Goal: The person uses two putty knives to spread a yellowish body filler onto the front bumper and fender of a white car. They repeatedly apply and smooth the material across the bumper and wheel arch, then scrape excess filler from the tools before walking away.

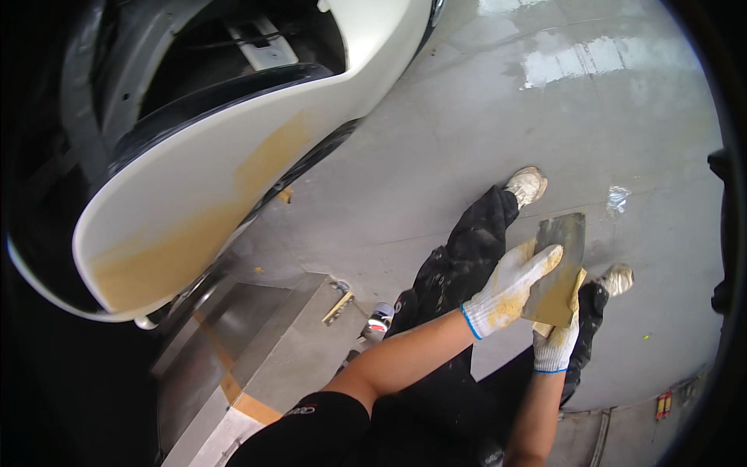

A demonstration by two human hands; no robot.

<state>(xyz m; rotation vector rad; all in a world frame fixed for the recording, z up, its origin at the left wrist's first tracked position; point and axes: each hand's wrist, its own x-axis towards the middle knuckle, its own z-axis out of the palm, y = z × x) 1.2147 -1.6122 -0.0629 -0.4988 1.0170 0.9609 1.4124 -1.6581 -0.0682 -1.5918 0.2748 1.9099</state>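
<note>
Both my hands wear white knit gloves with blue cuffs, stained yellow, and close on one flat rectangular grey plate [562, 261]. Yellowish paste is smeared over its lower part. My left hand [506, 292] grips the plate's left edge, with one digit lying across its face and others partly behind it. The right hand [556, 346] holds the lower end, and its yellow-stained fingers show along the right edge. To the left stands a white car body panel [179, 167] with tan-yellow filler patches [175, 253] along its lower side.
A grey box [292, 342] with brown tape stands at lower left, a small yellow-edged strip [338, 305] on top. Beside it is a small can [380, 317]. My shoes [527, 185] rest on the grey floor [436, 148]. Red and yellow items [663, 405] lie at lower right.
</note>
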